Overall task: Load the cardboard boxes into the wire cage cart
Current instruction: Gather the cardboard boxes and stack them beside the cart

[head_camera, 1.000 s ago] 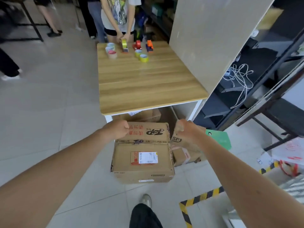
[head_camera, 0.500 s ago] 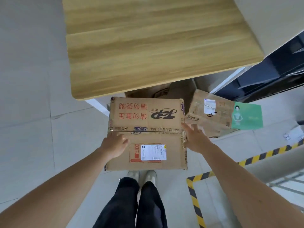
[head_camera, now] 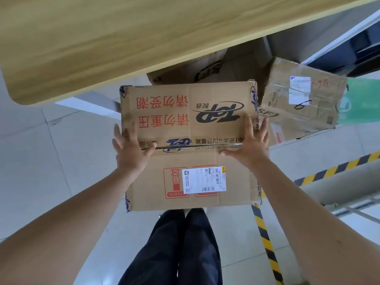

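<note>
Head view: left hand (head_camera: 131,153) and right hand (head_camera: 249,147), fingers spread flat, bracket the large brown printed cardboard box (head_camera: 189,145), probably seeking a lifting hold

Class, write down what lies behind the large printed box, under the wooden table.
A cardboard box with an oval logo shows behind the large box, beneath the table. The table covers its far part.

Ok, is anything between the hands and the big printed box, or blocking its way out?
Nothing lies between them: the left hand and right hand lie open on the big printed box at its side edges. The wooden tabletop overhangs just past its far edge, and a smaller box sits close on its right. The cart isn't clearly in view.
</note>
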The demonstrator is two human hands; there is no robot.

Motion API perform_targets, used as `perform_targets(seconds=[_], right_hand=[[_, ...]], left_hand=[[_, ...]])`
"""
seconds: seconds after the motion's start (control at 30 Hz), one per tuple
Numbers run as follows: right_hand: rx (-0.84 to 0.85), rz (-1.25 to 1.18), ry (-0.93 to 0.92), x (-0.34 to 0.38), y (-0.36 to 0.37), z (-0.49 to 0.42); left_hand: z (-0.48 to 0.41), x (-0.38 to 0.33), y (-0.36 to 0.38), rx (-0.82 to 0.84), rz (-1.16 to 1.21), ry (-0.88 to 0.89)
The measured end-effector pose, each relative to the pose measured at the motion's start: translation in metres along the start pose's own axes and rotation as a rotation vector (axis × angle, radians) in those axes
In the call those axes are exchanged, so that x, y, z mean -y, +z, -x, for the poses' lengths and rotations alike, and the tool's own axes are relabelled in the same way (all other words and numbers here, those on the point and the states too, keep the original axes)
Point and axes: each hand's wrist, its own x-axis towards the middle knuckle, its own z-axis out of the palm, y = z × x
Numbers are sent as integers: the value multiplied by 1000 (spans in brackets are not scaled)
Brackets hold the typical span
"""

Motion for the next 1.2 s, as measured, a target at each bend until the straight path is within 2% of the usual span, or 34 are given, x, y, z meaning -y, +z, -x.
perform_targets(seconds=[0.07, 0.17, 0.37, 0.57, 0.7, 0.83, 0.97, 1.07, 1.2], right_hand=[[49, -91, 67, -1, 2, -5], [40, -171, 81, -2, 0, -4], [-52, -376, 177, -21, 1, 36], [-245, -604, 387, -69, -5, 108], [-416, -774, 519, -113, -7, 171], [-562, -883, 641, -165, 8, 251], [-632, -1001, 796, -224, 39, 329], [-709, -1036, 917, -274, 68, 383], [-765, -1096, 1047, -341, 121, 437]], left_hand=[[2, 0, 1, 62, 76, -120], [5, -1, 0, 126, 33, -150], [34, -20, -5, 32, 15, -132], [72, -58, -26, -11, -29, 51], [109, -94, -31, 42, -9, 165], [166, -141, -22, 117, -110, 306], [228, -176, 15, 199, -78, 504], [283, -198, 56, 292, -183, 612], [355, -216, 124, 333, -295, 741]])
